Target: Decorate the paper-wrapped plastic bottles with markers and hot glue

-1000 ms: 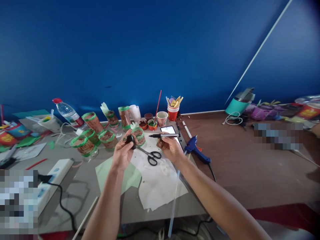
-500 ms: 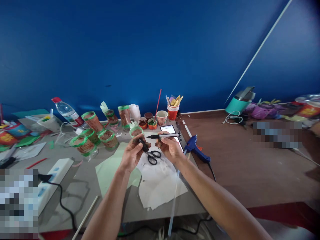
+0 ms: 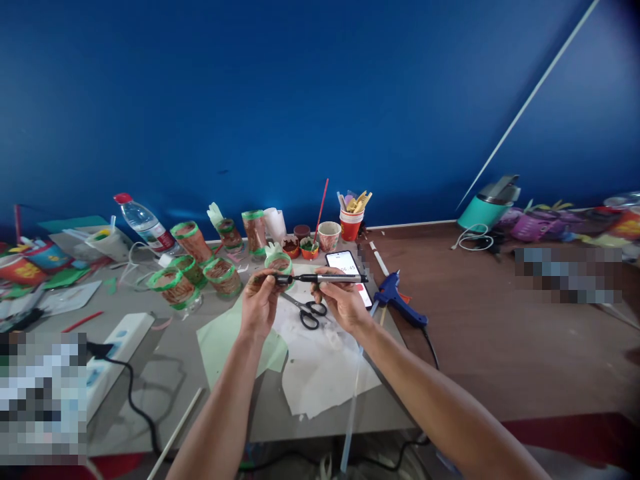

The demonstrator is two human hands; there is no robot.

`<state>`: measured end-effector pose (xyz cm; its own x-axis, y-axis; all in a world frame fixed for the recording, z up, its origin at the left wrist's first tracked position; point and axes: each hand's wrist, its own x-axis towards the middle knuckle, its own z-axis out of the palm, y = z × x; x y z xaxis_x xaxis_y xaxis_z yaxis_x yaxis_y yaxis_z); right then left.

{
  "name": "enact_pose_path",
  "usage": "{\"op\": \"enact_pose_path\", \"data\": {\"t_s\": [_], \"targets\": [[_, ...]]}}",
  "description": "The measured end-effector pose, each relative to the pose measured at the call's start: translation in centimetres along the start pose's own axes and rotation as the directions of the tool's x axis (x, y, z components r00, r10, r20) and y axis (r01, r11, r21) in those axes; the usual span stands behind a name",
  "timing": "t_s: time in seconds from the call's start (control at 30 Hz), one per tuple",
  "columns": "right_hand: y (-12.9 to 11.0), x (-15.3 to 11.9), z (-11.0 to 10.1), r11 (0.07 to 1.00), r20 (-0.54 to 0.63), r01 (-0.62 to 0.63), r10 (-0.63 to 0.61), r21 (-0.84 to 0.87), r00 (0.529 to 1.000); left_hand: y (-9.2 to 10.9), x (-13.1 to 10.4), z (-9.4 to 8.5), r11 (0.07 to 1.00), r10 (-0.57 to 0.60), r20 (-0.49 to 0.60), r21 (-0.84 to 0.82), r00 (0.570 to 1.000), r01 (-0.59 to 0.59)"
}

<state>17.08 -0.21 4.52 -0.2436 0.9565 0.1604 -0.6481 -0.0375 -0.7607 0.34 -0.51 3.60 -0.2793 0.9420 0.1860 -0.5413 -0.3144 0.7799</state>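
Observation:
Between thumb and fingers, my left hand (image 3: pixel 260 303) pinches a black marker cap (image 3: pixel 278 281). My right hand (image 3: pixel 343 300) grips the black-and-silver marker (image 3: pixel 333 278) level, its tip pointing left at the cap's mouth. Tip and cap are in line and very close; whether they touch I cannot tell. Dark smudges show on the fingertips. Below the hands, black-handled scissors (image 3: pixel 310 319) rest on white paper (image 3: pixel 325 373), beside a pale green sheet (image 3: pixel 220 340). Just behind my right hand lies a phone (image 3: pixel 341 261) with its screen lit, partly covered.
Several brown cups with green rims (image 3: pixel 223 279) stand at the left, near a tilted water bottle (image 3: pixel 147 227). A blue glue gun (image 3: pixel 400 300) lies at the right. A white power strip (image 3: pixel 117 353) sits front left. A red cup of plastic cutlery (image 3: pixel 351 225) stands by the wall.
My left hand has turned the cap from slanting to level and brought it in line with the marker tip. The gap between them has closed. The whole view has shifted slightly.

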Motion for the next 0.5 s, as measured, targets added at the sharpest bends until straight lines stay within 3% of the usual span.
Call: {"op": "enact_pose_path", "data": {"t_s": [0.27,0.4,0.5], "targets": [[0.8,-0.2,-0.2,0.990,-0.001,0.017,-0.018,-0.143,1.000,-0.3,-0.5,0.1,0.989,0.030,0.018,0.145,0.999,-0.033],[1.6,-0.4,-0.2,0.978,-0.004,0.012,-0.013,-0.206,1.000,-1.0,-0.9,0.0,0.964,-0.088,0.147,0.262,0.985,0.047],[1.8,-0.5,-0.4,0.974,0.029,-0.007,0.013,-0.225,0.999,-1.3,-1.0,0.1,0.950,-0.173,0.152,0.287,0.973,0.124]]}}
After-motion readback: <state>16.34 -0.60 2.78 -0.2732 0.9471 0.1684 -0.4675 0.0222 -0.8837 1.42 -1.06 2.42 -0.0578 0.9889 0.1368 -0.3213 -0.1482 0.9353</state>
